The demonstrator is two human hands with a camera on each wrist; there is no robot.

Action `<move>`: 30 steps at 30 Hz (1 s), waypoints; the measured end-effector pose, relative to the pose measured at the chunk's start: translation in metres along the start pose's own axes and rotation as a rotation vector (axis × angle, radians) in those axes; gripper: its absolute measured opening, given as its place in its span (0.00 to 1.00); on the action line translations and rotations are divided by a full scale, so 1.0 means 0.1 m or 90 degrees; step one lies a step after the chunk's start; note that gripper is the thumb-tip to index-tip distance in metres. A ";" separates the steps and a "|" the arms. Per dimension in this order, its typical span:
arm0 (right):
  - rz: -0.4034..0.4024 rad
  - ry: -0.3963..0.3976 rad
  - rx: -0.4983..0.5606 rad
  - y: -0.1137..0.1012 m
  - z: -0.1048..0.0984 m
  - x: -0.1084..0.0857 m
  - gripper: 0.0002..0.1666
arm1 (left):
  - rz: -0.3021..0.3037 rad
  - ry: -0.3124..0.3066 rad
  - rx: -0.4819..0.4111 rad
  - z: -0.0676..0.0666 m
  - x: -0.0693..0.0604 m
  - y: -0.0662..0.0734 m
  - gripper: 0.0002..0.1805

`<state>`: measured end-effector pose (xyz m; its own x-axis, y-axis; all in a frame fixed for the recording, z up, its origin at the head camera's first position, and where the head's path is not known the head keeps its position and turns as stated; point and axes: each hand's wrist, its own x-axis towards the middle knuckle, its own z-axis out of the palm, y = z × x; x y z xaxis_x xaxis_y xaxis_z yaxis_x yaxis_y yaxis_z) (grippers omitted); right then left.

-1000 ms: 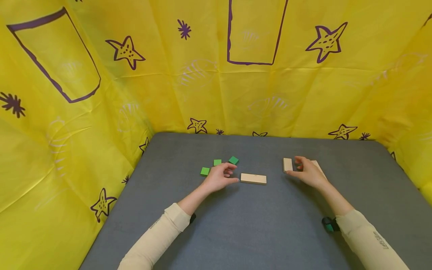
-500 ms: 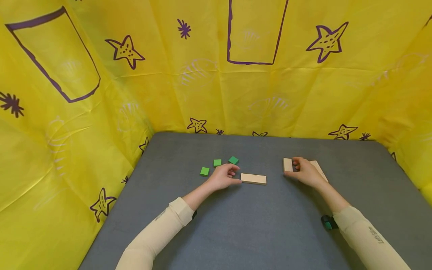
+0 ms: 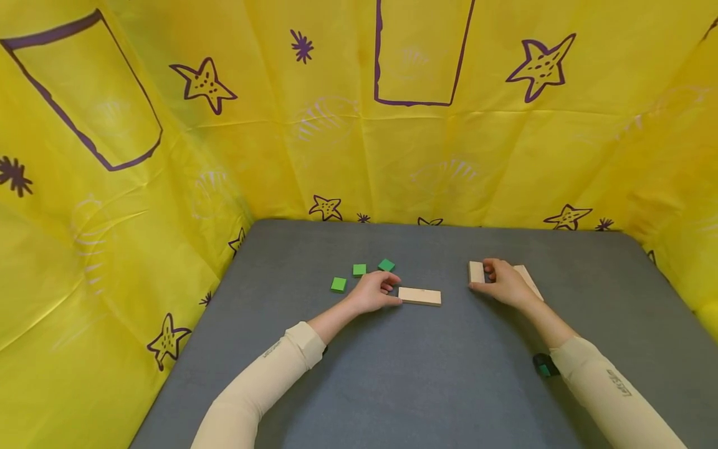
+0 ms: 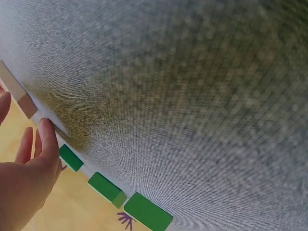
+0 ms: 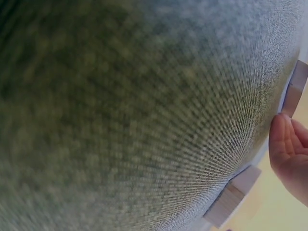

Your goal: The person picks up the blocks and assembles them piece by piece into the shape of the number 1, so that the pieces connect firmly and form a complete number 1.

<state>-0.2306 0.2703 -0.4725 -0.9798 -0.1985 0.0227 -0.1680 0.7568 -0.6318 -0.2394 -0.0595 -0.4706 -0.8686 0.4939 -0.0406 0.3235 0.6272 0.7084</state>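
My left hand (image 3: 373, 293) hovers at the left end of a flat wooden block (image 3: 419, 296), with thumb and fingers curved and a gap between them. Its thumb tip reaches the block's near corner; whether it touches cannot be told. My right hand (image 3: 506, 284) is at the right side of a smaller-looking wooden block (image 3: 476, 272), thumb by its near end and fingers by its right side. In the right wrist view the fingertips are close against that wooden block (image 5: 295, 89); no firm grip shows. Another wooden block (image 3: 528, 282) lies partly hidden behind the right hand.
Three small green square blocks, one nearest the hand (image 3: 338, 285), one in the middle (image 3: 359, 270) and a darker one (image 3: 386, 265), lie beyond and left of the left hand. A grey tabletop (image 3: 437, 386) meets yellow patterned cloth (image 3: 336, 156) at the back and sides.
My left hand has moved slightly right, up to the end of the long wooden block. My right hand has shifted slightly left, closer to its block. The blocks appear to stay in place.
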 end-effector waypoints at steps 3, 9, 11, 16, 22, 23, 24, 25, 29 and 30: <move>-0.001 0.000 -0.004 -0.01 0.00 0.00 0.42 | 0.001 -0.004 0.006 0.01 0.02 -0.02 0.24; -0.009 0.010 -0.003 0.02 0.01 0.00 0.43 | 0.021 -0.007 0.012 0.04 0.04 -0.02 0.22; -0.019 0.025 -0.005 0.04 0.03 0.00 0.42 | 0.031 -0.008 0.013 0.04 0.04 -0.01 0.21; -0.021 0.028 -0.003 0.05 0.02 0.00 0.41 | 0.042 -0.007 0.025 0.06 0.05 -0.01 0.19; -0.003 0.007 -0.008 0.02 0.02 0.01 0.39 | 0.045 -0.015 0.024 0.07 0.06 -0.02 0.18; -0.002 0.006 -0.008 0.01 0.02 0.01 0.39 | 0.047 -0.018 0.022 0.06 0.07 -0.02 0.18; -0.001 0.007 -0.008 0.01 0.02 0.01 0.39 | 0.052 -0.019 0.022 0.06 0.07 -0.02 0.17; 0.000 0.007 -0.007 0.01 0.02 0.01 0.39 | 0.052 -0.023 0.021 0.05 0.07 -0.02 0.17; -0.001 0.005 -0.008 0.02 0.02 0.02 0.39 | 0.073 -0.025 0.032 0.03 0.08 -0.03 0.17; -0.001 0.005 -0.009 0.02 0.02 0.02 0.39 | 0.075 -0.026 0.034 0.03 0.08 -0.03 0.17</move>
<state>-0.2324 0.2705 -0.4753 -0.9803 -0.1951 0.0293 -0.1708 0.7652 -0.6208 -0.2458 -0.0557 -0.4748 -0.8080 0.5891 0.0119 0.4430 0.5940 0.6716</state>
